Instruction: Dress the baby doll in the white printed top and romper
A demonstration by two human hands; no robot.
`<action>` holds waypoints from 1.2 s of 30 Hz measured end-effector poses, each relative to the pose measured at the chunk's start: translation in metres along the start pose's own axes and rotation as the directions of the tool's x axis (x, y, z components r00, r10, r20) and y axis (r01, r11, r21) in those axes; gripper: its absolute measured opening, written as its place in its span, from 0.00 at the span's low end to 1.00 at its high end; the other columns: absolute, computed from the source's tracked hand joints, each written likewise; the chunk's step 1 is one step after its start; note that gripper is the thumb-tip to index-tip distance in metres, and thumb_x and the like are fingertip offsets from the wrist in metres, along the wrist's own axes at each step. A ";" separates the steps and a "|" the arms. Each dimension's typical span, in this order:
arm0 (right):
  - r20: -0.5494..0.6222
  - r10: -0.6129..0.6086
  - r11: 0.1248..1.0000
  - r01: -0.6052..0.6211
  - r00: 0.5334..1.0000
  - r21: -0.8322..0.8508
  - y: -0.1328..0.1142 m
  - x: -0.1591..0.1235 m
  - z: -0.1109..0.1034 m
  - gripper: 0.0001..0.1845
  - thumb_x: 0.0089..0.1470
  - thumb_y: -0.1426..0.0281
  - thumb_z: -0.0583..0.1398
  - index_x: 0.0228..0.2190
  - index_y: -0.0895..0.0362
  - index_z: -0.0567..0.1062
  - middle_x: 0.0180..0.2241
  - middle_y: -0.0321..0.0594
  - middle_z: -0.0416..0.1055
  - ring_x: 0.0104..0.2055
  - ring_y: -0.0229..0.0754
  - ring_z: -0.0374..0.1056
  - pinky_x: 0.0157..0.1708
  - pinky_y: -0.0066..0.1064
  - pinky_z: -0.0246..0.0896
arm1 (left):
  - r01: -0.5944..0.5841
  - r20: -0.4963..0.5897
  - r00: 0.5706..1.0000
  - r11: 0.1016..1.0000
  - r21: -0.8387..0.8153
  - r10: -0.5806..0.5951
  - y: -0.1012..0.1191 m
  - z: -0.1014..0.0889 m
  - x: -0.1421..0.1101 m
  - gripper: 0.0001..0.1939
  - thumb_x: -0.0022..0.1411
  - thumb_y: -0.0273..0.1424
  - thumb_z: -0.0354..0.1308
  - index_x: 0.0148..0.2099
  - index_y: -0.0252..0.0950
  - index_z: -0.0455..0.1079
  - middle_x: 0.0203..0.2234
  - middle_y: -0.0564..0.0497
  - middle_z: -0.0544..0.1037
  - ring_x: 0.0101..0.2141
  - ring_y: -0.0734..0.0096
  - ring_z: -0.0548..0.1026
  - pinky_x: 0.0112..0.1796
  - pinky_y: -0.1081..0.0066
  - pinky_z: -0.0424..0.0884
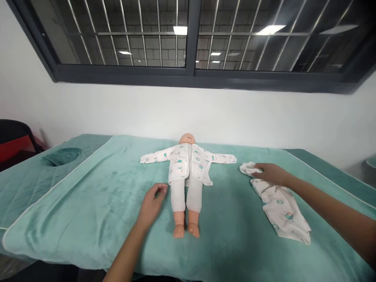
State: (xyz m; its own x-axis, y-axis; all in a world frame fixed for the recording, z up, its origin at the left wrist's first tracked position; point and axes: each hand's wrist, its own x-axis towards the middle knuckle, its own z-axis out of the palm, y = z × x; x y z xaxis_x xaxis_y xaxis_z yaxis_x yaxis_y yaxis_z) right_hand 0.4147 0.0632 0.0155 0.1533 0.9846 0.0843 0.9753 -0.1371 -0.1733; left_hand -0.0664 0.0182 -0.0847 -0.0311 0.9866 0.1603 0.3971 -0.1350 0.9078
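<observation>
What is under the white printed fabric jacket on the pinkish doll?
In the front opening of the jacket, a strip of pale fabric shows; below the hem, white fabric leggings show. Whatever lies beneath the panels or inside the sleeves is covered.

There are two hands [151,203] [273,174], one doll [194,196] and one jacket [179,162].

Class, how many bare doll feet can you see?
2: one foot on the side nearer the left hand, the other foot beside it, on the picture's right. Neither is hidden.
</observation>
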 end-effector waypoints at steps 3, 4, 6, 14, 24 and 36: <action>0.179 -0.244 0.952 0.200 0.953 0.231 -0.055 -0.024 -0.024 0.16 0.53 0.54 0.59 0.30 0.54 0.75 0.32 0.42 0.75 0.33 0.46 0.69 0.33 0.33 0.61 | -0.059 0.013 0.998 0.994 -0.088 0.060 0.027 0.013 -0.011 0.13 0.63 0.38 0.52 0.44 0.38 0.72 0.42 0.46 0.77 0.45 0.61 0.74 0.50 0.58 0.68; 0.194 -0.333 0.894 0.244 0.923 0.376 -0.078 -0.035 -0.033 0.15 0.54 0.55 0.59 0.30 0.54 0.75 0.32 0.40 0.73 0.32 0.44 0.68 0.32 0.32 0.60 | -0.115 -0.016 0.993 0.988 -0.105 0.113 0.040 0.017 -0.015 0.13 0.63 0.37 0.53 0.47 0.38 0.71 0.46 0.46 0.75 0.48 0.60 0.73 0.52 0.58 0.66; 0.166 -0.435 0.751 0.254 0.885 0.609 -0.124 -0.058 -0.049 0.13 0.52 0.58 0.62 0.30 0.55 0.73 0.32 0.37 0.72 0.33 0.41 0.67 0.33 0.31 0.60 | -0.249 -0.051 0.968 0.960 -0.129 0.244 0.071 0.022 -0.025 0.17 0.62 0.36 0.56 0.53 0.42 0.69 0.56 0.46 0.69 0.57 0.59 0.66 0.58 0.56 0.60; 0.060 -0.673 0.339 0.234 0.737 0.911 -0.232 -0.098 -0.062 0.14 0.53 0.60 0.65 0.28 0.57 0.69 0.25 0.31 0.63 0.25 0.32 0.59 0.24 0.25 0.54 | 0.139 0.379 0.924 0.878 -0.458 0.051 0.156 -0.002 -0.039 0.14 0.57 0.40 0.64 0.42 0.39 0.71 0.29 0.54 0.75 0.29 0.69 0.73 0.30 0.73 0.68; 0.150 -0.762 0.328 0.176 0.631 0.928 -0.237 -0.087 -0.062 0.17 0.56 0.56 0.62 0.32 0.58 0.75 0.26 0.35 0.69 0.26 0.34 0.64 0.24 0.25 0.58 | 0.134 0.175 0.984 0.703 -0.698 -0.013 0.156 -0.048 -0.020 0.12 0.52 0.31 0.66 0.35 0.37 0.66 0.23 0.58 0.70 0.22 0.77 0.68 0.24 0.78 0.63; -0.020 -0.681 0.162 0.177 0.732 0.971 -0.252 -0.096 -0.061 0.21 0.59 0.51 0.58 0.32 0.57 0.75 0.26 0.35 0.70 0.25 0.33 0.65 0.24 0.24 0.60 | -0.073 0.231 0.949 0.863 -0.499 0.214 0.193 -0.031 -0.021 0.11 0.57 0.34 0.63 0.42 0.36 0.73 0.32 0.51 0.77 0.32 0.68 0.75 0.32 0.73 0.69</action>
State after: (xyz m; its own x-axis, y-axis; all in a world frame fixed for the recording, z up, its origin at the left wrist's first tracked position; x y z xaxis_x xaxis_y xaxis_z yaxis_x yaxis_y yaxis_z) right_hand 0.1639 -0.0035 0.1110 -0.5490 0.8117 0.1992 0.0311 0.2580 -0.9657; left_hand -0.0175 -0.0310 0.0994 0.2675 0.9286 0.2571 -0.1130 -0.2347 0.9655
